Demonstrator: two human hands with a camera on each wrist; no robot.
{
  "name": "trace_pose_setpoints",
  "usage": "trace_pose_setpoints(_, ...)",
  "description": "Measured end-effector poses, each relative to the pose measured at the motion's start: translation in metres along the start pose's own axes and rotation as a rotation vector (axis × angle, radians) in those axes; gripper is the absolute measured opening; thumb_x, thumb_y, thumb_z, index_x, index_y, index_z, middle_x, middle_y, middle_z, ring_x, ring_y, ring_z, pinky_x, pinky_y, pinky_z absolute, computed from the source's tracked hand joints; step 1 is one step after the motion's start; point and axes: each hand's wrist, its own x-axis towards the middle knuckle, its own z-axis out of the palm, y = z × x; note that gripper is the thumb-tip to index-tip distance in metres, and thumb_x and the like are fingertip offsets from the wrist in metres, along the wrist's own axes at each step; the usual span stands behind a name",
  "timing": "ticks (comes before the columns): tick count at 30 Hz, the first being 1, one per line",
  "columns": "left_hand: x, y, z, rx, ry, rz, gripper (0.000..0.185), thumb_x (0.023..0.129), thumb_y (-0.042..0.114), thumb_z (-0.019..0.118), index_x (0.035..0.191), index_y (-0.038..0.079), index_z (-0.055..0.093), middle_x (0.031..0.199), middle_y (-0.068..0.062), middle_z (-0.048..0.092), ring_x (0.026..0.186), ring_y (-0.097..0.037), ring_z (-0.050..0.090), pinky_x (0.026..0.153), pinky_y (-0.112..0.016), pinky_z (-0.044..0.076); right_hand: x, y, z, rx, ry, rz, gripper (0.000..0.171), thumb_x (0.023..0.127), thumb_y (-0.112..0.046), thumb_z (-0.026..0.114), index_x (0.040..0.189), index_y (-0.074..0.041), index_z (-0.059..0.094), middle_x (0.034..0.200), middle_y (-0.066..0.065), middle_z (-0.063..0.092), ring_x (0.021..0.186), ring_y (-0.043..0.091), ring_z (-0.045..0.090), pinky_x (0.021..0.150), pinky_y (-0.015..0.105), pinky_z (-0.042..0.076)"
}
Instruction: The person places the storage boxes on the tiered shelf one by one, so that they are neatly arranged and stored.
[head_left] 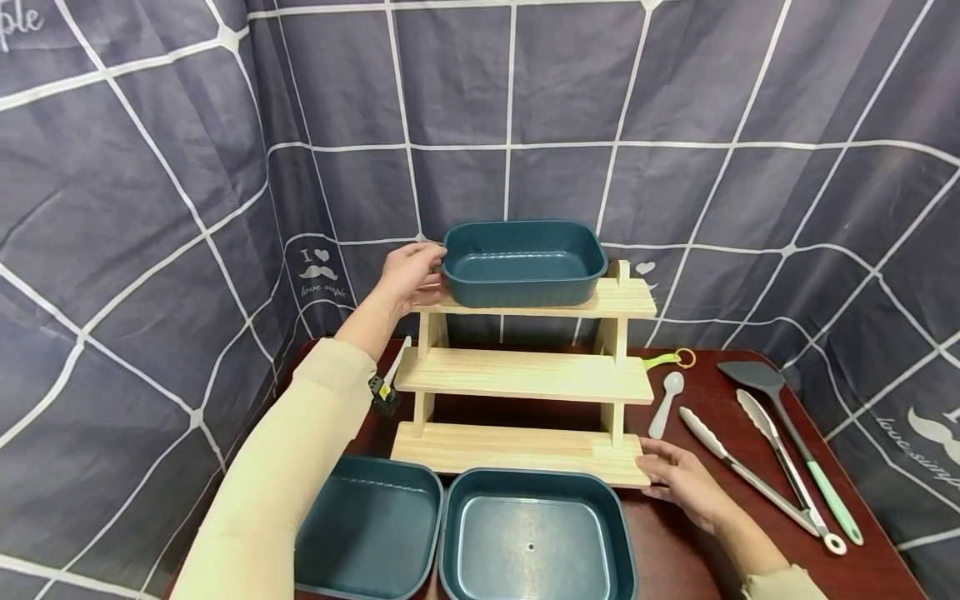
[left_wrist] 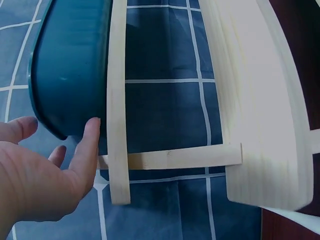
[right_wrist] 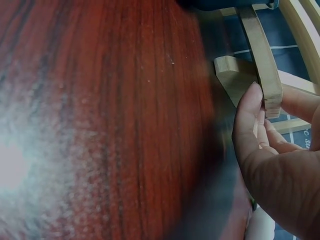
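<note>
On the top board of a three-step wooden shelf [head_left: 525, 372] sits a dark teal rectangular bin [head_left: 525, 287]. My left hand [head_left: 411, 273] is at the bin's left end; in the left wrist view its fingers [left_wrist: 90, 140] are spread, with one fingertip against or very near the bin's wall [left_wrist: 75, 75]. My right hand [head_left: 684, 483] pinches the right end of the lowest board; the right wrist view shows that board's end [right_wrist: 267, 90] between thumb and fingers. Two more teal bins, one at the left [head_left: 367, 529] and one in the middle [head_left: 532, 533], stand before the shelf.
To the right on the dark red table [head_left: 675, 558] lie a white spoon [head_left: 666, 404], tongs [head_left: 780, 467] and a spatula [head_left: 795, 433] with a green handle. A yellow-green item with a ring [head_left: 671, 358] and a black item [head_left: 385, 396] are beside the shelf. Grey checked cloth [head_left: 555, 108] hangs behind.
</note>
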Motion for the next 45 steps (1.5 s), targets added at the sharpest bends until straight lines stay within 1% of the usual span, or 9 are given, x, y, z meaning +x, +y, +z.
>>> trace_pose_setpoints(7,-0.015,-0.002,-0.014,0.040,0.039,0.101,0.056,0.101,0.028,0.065,0.151,0.009,0.051,0.144,-0.014,0.055,0.126,-0.036,0.060,0.094,-0.047,0.058,-0.001,-0.001,0.000,-0.003,-0.003,0.004,0.067,0.104,-0.016,0.060,0.155,0.013,0.027,0.115,0.013,0.062,0.093,0.019,0.066,0.080,0.035,0.060)
trace_pose_setpoints(14,-0.036,-0.010,-0.036,0.126,0.055,0.186,0.052,0.101,0.028,0.065,0.149,0.012,0.052,0.136,-0.013,0.057,0.118,-0.035,0.061,0.093,-0.046,0.058,0.000,-0.003,0.000,-0.007,-0.006,0.004,0.068,0.103,-0.015,0.061,0.155,0.013,0.027,0.115,0.013,0.062,0.093,0.019,0.066,0.080,0.034,0.060)
trace_pose_setpoints(18,-0.053,-0.013,-0.050,0.167,0.048,0.213,0.054,0.102,0.027,0.064,0.152,0.011,0.050,0.138,-0.015,0.057,0.122,-0.037,0.059,0.094,-0.046,0.058,0.000,-0.006,0.000,-0.012,-0.014,0.007,0.068,0.104,-0.016,0.061,0.155,0.013,0.026,0.117,0.014,0.061,0.093,0.019,0.065,0.080,0.034,0.060)
trace_pose_setpoints(23,-0.074,-0.022,-0.067,0.236,0.044,0.251,0.053,0.102,0.024,0.064,0.152,0.010,0.050,0.138,-0.016,0.057,0.120,-0.035,0.060,0.089,-0.042,0.060,0.001,-0.007,-0.001,-0.012,-0.023,-0.002,0.069,0.103,-0.016,0.061,0.155,0.013,0.026,0.117,0.014,0.060,0.093,0.019,0.065,0.080,0.034,0.060)
trace_pose_setpoints(29,-0.098,-0.047,-0.090,0.348,0.060,0.263,0.054,0.102,0.023,0.067,0.151,0.009,0.050,0.138,-0.020,0.059,0.117,-0.031,0.063,0.081,-0.034,0.062,0.002,-0.005,-0.004,-0.006,-0.035,0.000,0.070,0.104,-0.017,0.061,0.155,0.013,0.025,0.115,0.012,0.062,0.093,0.018,0.066,0.080,0.034,0.060)
trace_pose_setpoints(35,-0.123,-0.080,-0.117,0.397,0.048,0.254,0.052,0.103,0.023,0.067,0.151,0.008,0.051,0.135,-0.020,0.061,0.110,-0.016,0.065,0.081,-0.030,0.061,0.002,-0.004,-0.004,-0.001,-0.043,0.022,0.072,0.104,-0.018,0.062,0.156,0.013,0.024,0.113,0.011,0.064,0.093,0.018,0.067,0.080,0.034,0.060)
trace_pose_setpoints(37,-0.131,-0.092,-0.125,0.418,0.040,0.254,0.052,0.104,0.024,0.066,0.151,0.008,0.051,0.134,-0.020,0.062,0.108,-0.015,0.066,0.081,-0.029,0.061,0.002,-0.004,-0.004,-0.001,-0.043,0.032,0.073,0.104,-0.018,0.062,0.156,0.013,0.023,0.113,0.011,0.064,0.093,0.018,0.067,0.080,0.035,0.060)
trace_pose_setpoints(40,-0.143,-0.109,-0.139,0.476,0.047,0.265,0.050,0.104,0.024,0.066,0.149,0.008,0.052,0.132,-0.021,0.063,0.108,-0.022,0.067,0.081,-0.025,0.059,0.001,-0.004,-0.004,-0.002,-0.042,0.042,0.073,0.104,-0.018,0.062,0.156,0.013,0.022,0.113,0.011,0.064,0.093,0.018,0.067,0.081,0.035,0.060)
trace_pose_setpoints(45,-0.157,-0.135,-0.160,0.601,0.099,0.282,0.048,0.103,0.025,0.067,0.147,0.008,0.056,0.130,-0.021,0.065,0.111,-0.035,0.066,0.081,-0.017,0.052,0.001,-0.005,-0.003,-0.002,-0.034,0.050,0.073,0.104,-0.018,0.062,0.156,0.013,0.023,0.114,0.012,0.064,0.094,0.018,0.067,0.081,0.035,0.060)
